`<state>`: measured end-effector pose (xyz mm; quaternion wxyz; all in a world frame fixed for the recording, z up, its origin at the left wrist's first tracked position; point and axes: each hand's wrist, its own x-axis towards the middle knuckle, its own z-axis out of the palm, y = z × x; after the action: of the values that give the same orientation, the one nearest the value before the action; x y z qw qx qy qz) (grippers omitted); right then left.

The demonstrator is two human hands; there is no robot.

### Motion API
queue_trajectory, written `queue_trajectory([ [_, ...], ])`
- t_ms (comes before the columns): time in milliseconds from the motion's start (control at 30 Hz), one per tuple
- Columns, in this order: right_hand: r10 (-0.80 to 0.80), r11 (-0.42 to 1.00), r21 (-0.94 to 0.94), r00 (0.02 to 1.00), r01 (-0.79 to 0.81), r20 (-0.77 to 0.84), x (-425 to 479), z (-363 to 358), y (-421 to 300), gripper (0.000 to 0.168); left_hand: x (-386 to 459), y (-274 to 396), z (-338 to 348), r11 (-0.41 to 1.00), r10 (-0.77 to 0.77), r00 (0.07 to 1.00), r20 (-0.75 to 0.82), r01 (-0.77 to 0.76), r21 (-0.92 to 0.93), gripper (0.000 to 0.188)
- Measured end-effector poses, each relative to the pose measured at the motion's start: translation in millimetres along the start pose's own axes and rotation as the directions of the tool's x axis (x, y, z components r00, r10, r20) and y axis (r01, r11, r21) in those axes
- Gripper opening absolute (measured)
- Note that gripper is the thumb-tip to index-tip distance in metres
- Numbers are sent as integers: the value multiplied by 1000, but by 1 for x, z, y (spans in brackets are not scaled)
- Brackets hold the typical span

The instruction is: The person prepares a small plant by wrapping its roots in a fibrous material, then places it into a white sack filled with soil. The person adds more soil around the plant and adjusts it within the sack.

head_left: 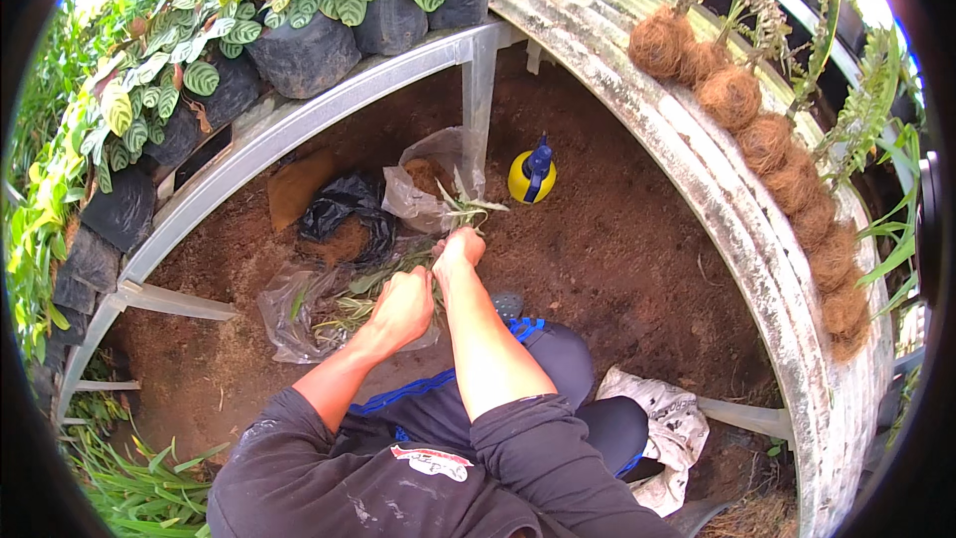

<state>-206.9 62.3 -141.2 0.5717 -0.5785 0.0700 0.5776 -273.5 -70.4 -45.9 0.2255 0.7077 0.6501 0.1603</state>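
My left hand is closed at the base of a bundle of leafy cuttings, which hangs over an open clear plastic bag. Just above and to the right, my right hand is closed around a sprig with narrow pale green leaves; its fingertips are partly hidden. Beyond the hands, a clear bag and a black plastic bag hold brown fibre. A yellow spray bottle with a blue head stands on the soil to the right.
A metal bench frame with potted plants curves around the left. Corrugated sheeting carries a row of fibre-wrapped root balls at right. A printed white sack lies beside my knee. A metal leg stands ahead.
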Motion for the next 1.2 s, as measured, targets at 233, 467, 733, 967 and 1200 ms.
queue_trajectory([
  [233,-72,902,421,995,93,-64,55,-7,-11,25,-22,1,3,970,172,975,138,-192,147,20],
  [467,-222,909,417,852,5,473,93,-72,-183,29,-1,-93,-74,981,-110,910,-400,34,-191,32],
  [733,-180,904,415,793,-100,582,10,-64,-119,28,48,-54,-27,853,23,983,-184,-115,-508,24],
  [967,-185,982,107,719,153,670,-24,-62,-119,26,42,-52,4,879,98,991,-94,-131,-459,36],
  [1200,-107,972,-52,628,230,771,-50,-58,-118,28,52,-18,8,531,158,979,-127,-193,-825,45],
])
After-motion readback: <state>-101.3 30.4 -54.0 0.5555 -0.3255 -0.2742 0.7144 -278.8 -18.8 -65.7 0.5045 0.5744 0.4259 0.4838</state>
